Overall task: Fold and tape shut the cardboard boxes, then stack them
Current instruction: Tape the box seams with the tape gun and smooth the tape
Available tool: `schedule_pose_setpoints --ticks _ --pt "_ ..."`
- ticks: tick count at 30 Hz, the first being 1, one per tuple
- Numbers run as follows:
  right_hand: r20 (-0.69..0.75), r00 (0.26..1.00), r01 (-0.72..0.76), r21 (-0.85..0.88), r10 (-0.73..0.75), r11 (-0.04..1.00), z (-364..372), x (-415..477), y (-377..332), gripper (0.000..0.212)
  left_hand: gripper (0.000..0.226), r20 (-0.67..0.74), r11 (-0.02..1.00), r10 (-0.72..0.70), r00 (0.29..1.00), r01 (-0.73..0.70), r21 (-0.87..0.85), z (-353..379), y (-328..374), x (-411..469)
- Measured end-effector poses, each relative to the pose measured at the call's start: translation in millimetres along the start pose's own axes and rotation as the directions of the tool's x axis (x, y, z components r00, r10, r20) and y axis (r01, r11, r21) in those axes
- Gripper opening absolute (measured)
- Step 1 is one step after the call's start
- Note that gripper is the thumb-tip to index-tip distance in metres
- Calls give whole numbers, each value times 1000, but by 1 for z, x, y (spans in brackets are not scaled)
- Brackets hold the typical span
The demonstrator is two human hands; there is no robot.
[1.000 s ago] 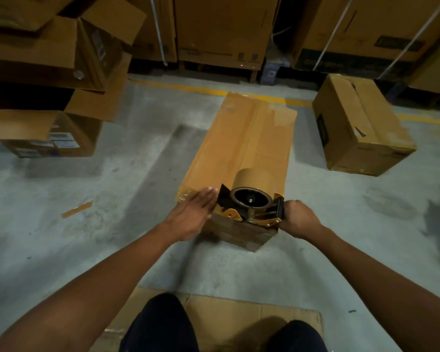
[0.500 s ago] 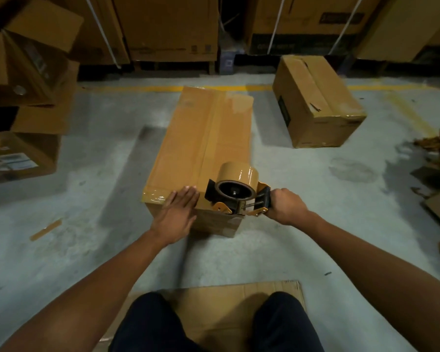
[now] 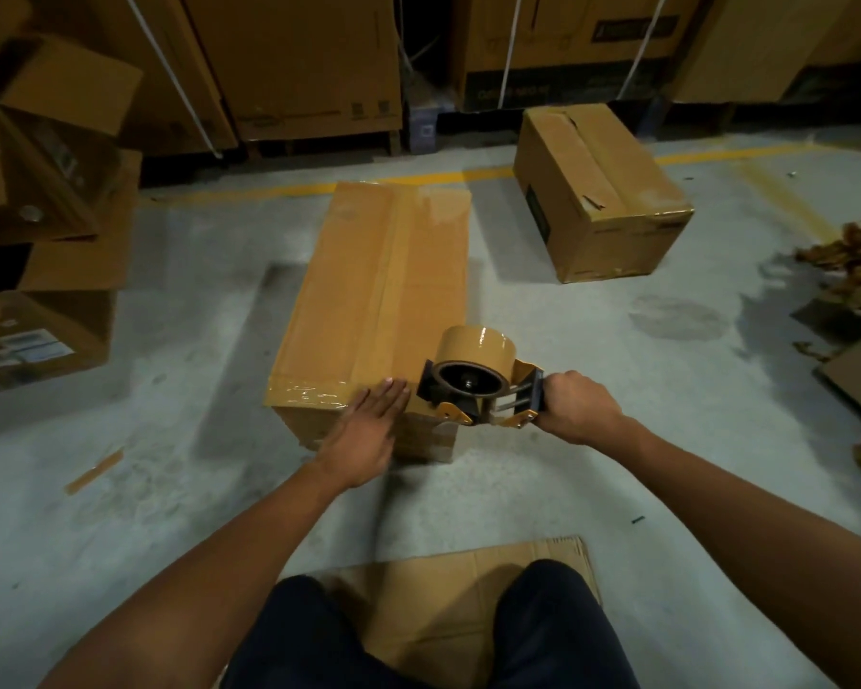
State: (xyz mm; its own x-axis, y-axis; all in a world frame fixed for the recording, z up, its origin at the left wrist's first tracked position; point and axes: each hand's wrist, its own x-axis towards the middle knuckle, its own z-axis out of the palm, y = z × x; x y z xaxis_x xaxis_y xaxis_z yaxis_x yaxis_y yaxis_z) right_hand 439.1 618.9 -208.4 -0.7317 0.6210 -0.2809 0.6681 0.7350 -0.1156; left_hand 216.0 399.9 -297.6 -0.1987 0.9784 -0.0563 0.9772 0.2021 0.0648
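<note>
**Tape dispenser at the near corner of the long box**

The right-hand grip (image 3: 577, 412) is clenched round the handle of the black-and-orange metal tape dispenser (image 3: 468, 395). That dispenser is at the near right corner of the long brown cardboard box (image 3: 384, 271), and its fat roll of glossy brown packing tape (image 3: 475, 348) stands above the box top.

Across to the left-hand grip (image 3: 369, 425): released, fingers straight and together, laid flat over the near edge of the same box, just beside the dispenser.

The box lies lengthwise away from the person on the grey concrete floor (image 3: 170, 370). Its flaps are down, and shiny tape runs along the centre seam and across the near edge. This side of it, knees in dark trousers rest on a flattened sheet of brown cardboard (image 3: 448, 609).

Out to the right, well apart, a second closed brown cardboard box (image 3: 602, 191) sits skewed, near the painted yellow floor line (image 3: 279, 191). On the left there's a stack of open brown cartons (image 3: 46, 191) with flaps hanging loose, and a stray strip of brown tape (image 3: 93, 472) lies on the floor. At the far right is a heap of crumpled brown scraps (image 3: 846, 271). Tall brown cartons (image 3: 294, 67) line the back.
</note>
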Motion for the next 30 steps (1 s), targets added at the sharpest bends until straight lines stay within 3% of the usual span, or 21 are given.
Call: schedule_pose_setpoints --ticks 4,6,13,20,26,30 --pt "-7 1000 -17 3 17 1000 3 -5 9 25 73 74 997 -53 996 48 68 -8 22 8" --pt "-7 1000 -20 18 20 1000 2 -3 10 20 66 88 997 -7 996 0 74 -8 28 18" --pt "1 998 -54 185 55 981 21 -2 29 30 79 48 999 -13 999 15 -37 -2 36 32" --pt "32 995 -98 280 93 955 40 -12 38 32 62 96 981 -106 990 119 -151 -7 36 24" --pt "51 992 -122 374 111 919 48 -10 40 24 52 -4 945 -275 961 270 -185 -14 75 48" --pt "13 984 -172 361 179 916 46 -9 50 28 56 -4 959 -257 966 255 -121 -1 90 51"
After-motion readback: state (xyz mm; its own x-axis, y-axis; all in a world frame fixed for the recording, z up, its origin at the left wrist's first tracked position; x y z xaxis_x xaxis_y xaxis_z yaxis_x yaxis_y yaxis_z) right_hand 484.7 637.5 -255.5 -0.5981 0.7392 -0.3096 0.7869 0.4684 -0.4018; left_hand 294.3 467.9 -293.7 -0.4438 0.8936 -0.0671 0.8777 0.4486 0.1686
